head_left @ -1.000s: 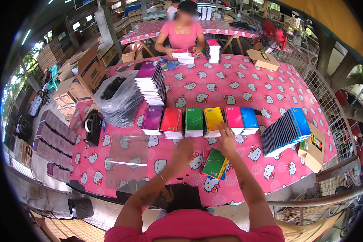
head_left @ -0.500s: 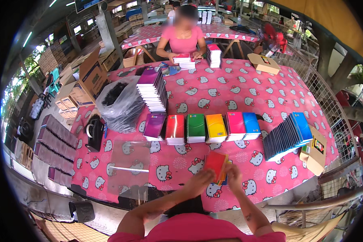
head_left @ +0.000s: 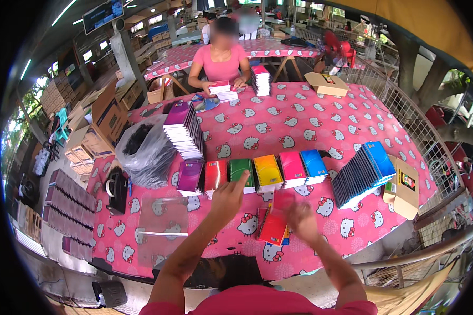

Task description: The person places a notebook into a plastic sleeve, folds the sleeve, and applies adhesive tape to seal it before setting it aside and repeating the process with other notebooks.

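My left hand [head_left: 228, 199] is over the front of the row of spiral notebooks, its index finger stretched toward the green notebook [head_left: 240, 170]; whether it touches is unclear. Nothing shows in that hand. My right hand [head_left: 302, 219], smeared by motion, grips a blurred pink notebook [head_left: 283, 200]. Beneath it, a small fanned pile lies on the table, with a red notebook [head_left: 273, 229] on top and a blue edge below. The row also has purple [head_left: 188, 176], red [head_left: 215, 173], yellow [head_left: 267, 170], pink [head_left: 292, 165] and blue [head_left: 312, 163] stacks.
A leaning blue notebook stack [head_left: 365, 173] and open carton [head_left: 404, 186] stand right. Left are a tall purple stack [head_left: 184, 131], plastic bag [head_left: 147, 152], tape dispenser [head_left: 116, 191] and clear sheet [head_left: 163, 220]. Across the table [head_left: 278, 113], a person [head_left: 223, 60] handles notebooks.
My left hand has let go of the red notebook and moved up and left to the row. The red notebook now lies on the table. My right hand has a pink notebook. The view has shifted.
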A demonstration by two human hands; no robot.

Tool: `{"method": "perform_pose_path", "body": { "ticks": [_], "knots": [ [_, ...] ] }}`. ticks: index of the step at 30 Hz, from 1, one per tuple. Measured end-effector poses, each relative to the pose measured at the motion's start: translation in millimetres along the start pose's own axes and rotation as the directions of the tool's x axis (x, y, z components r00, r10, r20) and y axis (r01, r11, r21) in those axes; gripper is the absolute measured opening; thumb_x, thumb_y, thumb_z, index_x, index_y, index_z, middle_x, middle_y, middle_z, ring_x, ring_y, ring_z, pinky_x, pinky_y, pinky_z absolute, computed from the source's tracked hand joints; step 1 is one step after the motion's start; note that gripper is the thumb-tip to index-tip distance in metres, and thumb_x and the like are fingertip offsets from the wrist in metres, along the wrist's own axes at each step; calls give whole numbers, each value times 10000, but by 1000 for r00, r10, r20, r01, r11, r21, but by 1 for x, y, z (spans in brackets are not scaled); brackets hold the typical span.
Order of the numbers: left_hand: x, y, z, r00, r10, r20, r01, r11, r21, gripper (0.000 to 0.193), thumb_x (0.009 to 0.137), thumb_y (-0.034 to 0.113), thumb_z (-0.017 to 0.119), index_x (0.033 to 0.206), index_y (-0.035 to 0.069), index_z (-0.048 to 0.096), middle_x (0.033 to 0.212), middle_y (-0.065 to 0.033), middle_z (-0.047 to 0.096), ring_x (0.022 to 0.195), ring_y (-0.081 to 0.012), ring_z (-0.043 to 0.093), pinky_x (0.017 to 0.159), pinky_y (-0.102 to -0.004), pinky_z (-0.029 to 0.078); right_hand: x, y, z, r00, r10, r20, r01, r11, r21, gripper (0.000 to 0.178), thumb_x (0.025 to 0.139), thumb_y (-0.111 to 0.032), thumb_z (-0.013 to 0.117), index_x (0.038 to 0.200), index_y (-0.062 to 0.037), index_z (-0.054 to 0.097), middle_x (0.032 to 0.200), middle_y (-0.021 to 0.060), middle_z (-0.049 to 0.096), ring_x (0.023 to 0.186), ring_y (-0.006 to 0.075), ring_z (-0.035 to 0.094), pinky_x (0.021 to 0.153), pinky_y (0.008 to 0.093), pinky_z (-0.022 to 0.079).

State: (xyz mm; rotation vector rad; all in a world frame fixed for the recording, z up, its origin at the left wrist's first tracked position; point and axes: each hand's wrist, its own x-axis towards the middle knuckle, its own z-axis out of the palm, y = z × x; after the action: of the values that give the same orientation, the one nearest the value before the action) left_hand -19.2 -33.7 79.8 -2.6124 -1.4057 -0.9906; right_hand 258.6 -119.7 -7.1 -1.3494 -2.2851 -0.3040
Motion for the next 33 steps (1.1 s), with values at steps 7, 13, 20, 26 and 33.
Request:
{"method": "perform_pose_path", "body": {
  "ticks": [7,13,20,26,33],
  "knots": [
    [4,90,52,765,-21,643,91,993,-76,617,955,566,444,889,7,696,748,-202,671,711,-386,669,676,-513,520,13,41,29,862,494,-115,-450,849,277,451,775,-8,598,1226,-28,593,1224,230,598,1112,375,583,900,458,473],
    [2,9,74,903,-365,228,428,819,-382,449,886,458,613,982,23,664,855,-195,678,754,-347,671,724,-499,531,34,138,35,853,521,22,-506,839,-201,607,840,-90,619,1425,-135,464,1326,74,551,1220,299,520,1006,478,411],
    [-27,-221,-4,589,-807,-29,772,551,317,546,819,420,719,1131,-9,588,904,-172,661,890,-395,643,847,-486,510,33,151,48,904,425,-35,-427,903,-56,502,822,-142,687,1310,-125,573,1304,83,558,1183,327,536,975,473,434],
    [-1,-125,-25,821,-539,-188,536,841,-68,323,742,134,767,964,43,551,916,-166,647,848,-357,655,715,-450,513,25,64,16,725,663,-185,-540,715,444,608,861,-199,688,1411,-93,451,1374,213,449,1258,390,447,1035,513,385],
    [31,71,1,483,498,720,-318,866,-385,289,748,99,657,1037,84,643,986,-101,636,1086,-296,607,891,-453,485,-48,-34,30,256,813,523,-437,-386,812,715,958,-589,506,1447,-79,400,1451,165,425,1323,279,422,1080,459,343]
  ]
}}
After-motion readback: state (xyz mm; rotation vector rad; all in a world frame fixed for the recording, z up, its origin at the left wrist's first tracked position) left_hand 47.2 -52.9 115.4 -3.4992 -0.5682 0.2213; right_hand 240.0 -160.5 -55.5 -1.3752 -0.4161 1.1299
